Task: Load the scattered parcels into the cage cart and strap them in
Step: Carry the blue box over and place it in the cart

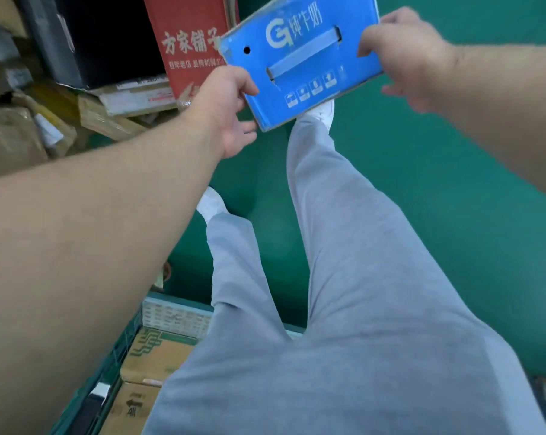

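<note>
Cartons [154, 356] at 7 o'clock are already loaded in the cage cart [121, 346], while a blue box [299, 58] is gripped by the left hand [227, 111] and the right hand [403, 54].

Carton [299, 58] between left hand [230, 111] and right hand [403, 54], above floor [422, 183]; parcel pile [20, 127] left; boxes [158, 353] lower left.

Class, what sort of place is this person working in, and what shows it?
Probably a parcel depot or warehouse: cardboard parcels heaped at left, boxes in a green mesh cart, a blue carton held over a painted green floor.
</note>
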`<state>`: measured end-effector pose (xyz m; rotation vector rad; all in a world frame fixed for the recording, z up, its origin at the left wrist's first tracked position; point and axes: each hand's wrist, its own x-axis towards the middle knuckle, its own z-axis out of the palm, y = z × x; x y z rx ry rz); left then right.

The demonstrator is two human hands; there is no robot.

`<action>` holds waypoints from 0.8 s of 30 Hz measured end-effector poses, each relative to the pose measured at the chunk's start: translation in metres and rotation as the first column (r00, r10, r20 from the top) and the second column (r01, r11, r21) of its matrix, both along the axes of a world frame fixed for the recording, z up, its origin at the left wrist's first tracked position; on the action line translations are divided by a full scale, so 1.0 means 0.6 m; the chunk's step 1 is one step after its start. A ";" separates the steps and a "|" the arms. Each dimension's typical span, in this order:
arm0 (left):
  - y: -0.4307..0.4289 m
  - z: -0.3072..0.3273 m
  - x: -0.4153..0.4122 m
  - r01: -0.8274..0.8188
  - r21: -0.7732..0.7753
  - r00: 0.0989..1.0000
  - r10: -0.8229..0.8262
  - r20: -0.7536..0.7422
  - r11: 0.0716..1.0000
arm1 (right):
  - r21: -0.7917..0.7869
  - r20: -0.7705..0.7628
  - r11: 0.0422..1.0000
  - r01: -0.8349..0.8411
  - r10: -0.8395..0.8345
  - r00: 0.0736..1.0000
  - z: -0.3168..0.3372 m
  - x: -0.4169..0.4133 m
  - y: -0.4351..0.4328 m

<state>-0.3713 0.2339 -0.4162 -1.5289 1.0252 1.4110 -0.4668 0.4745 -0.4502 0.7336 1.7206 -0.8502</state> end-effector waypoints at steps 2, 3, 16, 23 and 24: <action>0.011 0.067 0.013 0.011 -0.028 0.999 -0.012 -0.034 1.000 | -0.007 0.031 0.994 0.113 -0.112 0.993 0.083 0.033 0.001; 0.018 0.093 0.017 0.013 -0.015 1.000 -0.014 -0.025 1.000 | -0.021 0.068 0.987 0.162 -0.160 0.985 0.116 0.039 0.006; 0.015 0.551 0.082 -0.204 0.126 0.918 0.234 -0.320 0.971 | -0.092 0.328 0.895 0.437 -0.387 0.862 0.566 0.039 0.040; -0.069 0.693 0.291 -0.515 0.052 0.763 0.485 -0.426 0.856 | -0.374 0.260 0.909 0.184 -0.087 0.962 0.694 0.131 -0.080; -0.077 0.705 0.343 -0.568 0.042 0.733 0.529 -0.427 0.822 | -0.424 0.215 0.900 0.102 -0.009 0.976 0.713 0.160 -0.103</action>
